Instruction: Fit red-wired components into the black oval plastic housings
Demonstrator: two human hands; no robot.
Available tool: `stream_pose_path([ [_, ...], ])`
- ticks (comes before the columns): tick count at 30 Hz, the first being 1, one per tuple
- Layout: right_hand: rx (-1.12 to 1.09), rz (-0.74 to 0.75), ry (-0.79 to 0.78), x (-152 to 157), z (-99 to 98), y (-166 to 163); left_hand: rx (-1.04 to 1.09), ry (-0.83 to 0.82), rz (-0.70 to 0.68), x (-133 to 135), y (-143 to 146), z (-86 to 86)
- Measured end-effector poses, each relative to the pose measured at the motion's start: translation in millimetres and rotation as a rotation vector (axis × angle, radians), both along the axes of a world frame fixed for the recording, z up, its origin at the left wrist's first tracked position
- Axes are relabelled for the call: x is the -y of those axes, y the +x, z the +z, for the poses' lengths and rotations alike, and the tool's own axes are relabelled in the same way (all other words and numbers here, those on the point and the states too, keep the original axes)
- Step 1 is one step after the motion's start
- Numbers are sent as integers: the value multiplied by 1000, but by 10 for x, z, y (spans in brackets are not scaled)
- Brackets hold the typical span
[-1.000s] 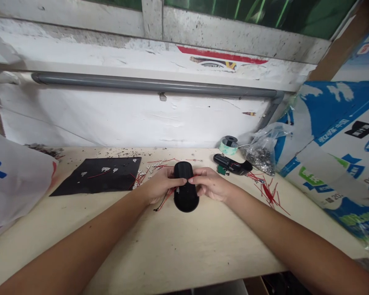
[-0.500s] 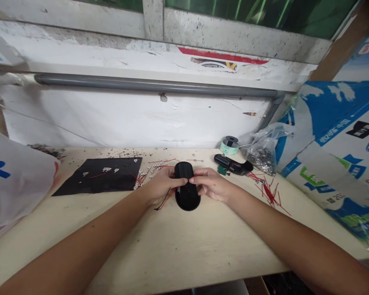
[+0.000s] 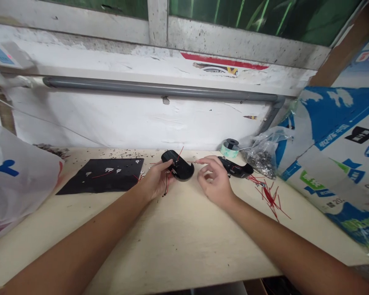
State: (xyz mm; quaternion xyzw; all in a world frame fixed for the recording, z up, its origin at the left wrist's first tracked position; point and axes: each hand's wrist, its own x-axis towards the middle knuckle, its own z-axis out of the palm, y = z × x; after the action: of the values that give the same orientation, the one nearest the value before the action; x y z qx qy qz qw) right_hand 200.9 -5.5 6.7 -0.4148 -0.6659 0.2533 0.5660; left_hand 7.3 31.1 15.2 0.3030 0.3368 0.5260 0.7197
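A black plastic housing (image 3: pixel 183 170) with rounded ends is tilted in my left hand (image 3: pixel 160 178), which grips its left side with the thumb on top. A thin red wire (image 3: pixel 181 153) sticks up from the housing, and red and black wires (image 3: pixel 166 186) hang below my fingers. To the right, clear of that housing, my right hand (image 3: pixel 214 176) is raised with the index finger stretched out and the other fingers bent. Nothing shows in it. Just behind it lies a second black housing (image 3: pixel 240 169) with wires, partly covered by the hand.
On the left lie a black mat (image 3: pixel 101 178) with small metal pieces and a white plastic bag (image 3: pixel 18 176). On the right are loose red wires (image 3: pixel 272 196), a tape roll (image 3: pixel 229 150) under a black spool, a clear bag of metal parts (image 3: pixel 263 159) and a blue-white carton (image 3: pixel 335 164).
My right hand has come off the black housing and moved right, its fingers opening. My left hand has raised the housing slightly away from me and turned it aslant.
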Motion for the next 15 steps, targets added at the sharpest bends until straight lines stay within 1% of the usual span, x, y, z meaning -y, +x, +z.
stream_pose_path([
  [2,216,17,180,69,-2,-9,11,-13,44,-12,-3,14],
  [4,412,58,261,110,-12,-32,33,-14,43,-14,-8,24],
  [6,553,85,269,105,-8,-64,47,-17,10,-14,-15,28],
  [8,595,101,227,80,64,-85,46,-23,-18,-16,-20,25],
  [10,569,105,180,91,248,-49,39,15,-12,-16,-24,13],
  [12,558,108,134,205,533,102,-39,124,48,-14,-36,-10],
  [14,579,112,48,449,838,393,-251,292,158,-14,-65,-45],
  [15,569,120,43,611,964,577,-405,380,229,-19,-86,-66],
])
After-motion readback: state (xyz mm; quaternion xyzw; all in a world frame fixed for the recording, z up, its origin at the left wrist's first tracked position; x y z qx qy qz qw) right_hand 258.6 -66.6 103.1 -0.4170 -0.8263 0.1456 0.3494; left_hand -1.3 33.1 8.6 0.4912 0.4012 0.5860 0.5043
